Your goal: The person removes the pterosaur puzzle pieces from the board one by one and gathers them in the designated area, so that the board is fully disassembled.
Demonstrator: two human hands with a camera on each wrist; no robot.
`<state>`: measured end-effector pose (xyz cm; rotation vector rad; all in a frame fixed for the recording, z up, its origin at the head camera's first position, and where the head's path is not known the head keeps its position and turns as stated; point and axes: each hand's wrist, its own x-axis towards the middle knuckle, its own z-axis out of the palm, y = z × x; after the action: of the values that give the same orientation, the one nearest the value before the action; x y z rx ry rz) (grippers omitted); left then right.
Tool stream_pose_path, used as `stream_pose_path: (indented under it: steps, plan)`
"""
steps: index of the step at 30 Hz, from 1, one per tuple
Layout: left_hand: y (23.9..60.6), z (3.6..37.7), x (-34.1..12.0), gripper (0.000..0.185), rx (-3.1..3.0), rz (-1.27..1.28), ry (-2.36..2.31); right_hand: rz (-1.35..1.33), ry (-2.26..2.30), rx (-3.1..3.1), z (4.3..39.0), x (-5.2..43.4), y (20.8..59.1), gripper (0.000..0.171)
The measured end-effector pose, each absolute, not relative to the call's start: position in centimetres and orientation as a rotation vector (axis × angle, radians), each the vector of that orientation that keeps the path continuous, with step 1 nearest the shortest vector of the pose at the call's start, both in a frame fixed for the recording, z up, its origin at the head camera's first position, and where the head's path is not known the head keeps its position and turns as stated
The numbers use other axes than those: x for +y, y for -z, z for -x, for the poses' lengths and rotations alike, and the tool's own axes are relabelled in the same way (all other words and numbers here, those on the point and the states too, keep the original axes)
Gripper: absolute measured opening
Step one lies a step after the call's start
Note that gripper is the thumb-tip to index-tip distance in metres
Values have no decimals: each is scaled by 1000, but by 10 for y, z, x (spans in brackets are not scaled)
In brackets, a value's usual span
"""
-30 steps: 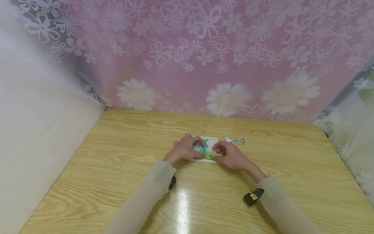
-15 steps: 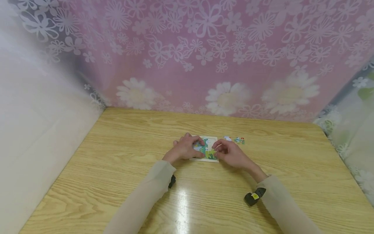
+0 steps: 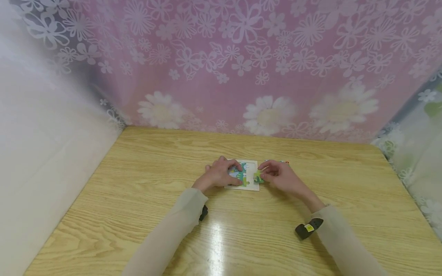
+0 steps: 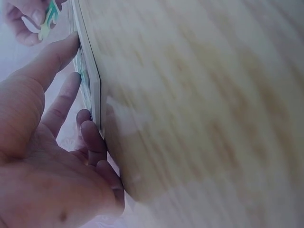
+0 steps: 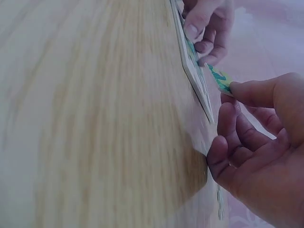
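The right hand (image 3: 281, 179) has just lifted a green puzzle piece (image 3: 258, 176) back off the puzzle board (image 3: 253, 165), fingers and thumb pinched tight on it, holding it just above the board's right edge! A moment ago that piece sat down in the lower right of the picture, so it looks like the fit was wrong and wants another try. The left hand (image 3: 218, 175) stays put, fingers curled over the board's left side, pinning it near the middle of the tabletop (image 3: 138, 199). Spare pieces (image 3: 285, 163) peek out behind the right hand.
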<state>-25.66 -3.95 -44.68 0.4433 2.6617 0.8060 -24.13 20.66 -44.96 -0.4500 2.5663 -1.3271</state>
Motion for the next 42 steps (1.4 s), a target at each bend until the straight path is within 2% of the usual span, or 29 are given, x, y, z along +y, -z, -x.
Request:
stream_pose_path:
  steps: [21,42]
  plan:
    - [449,257,-43,35,2640,-493,-861,365,1316,2667,239,259,444,24]
    - [448,257,-44,35,2630,-506,-878,287,1289,2827,251,310,442,31]
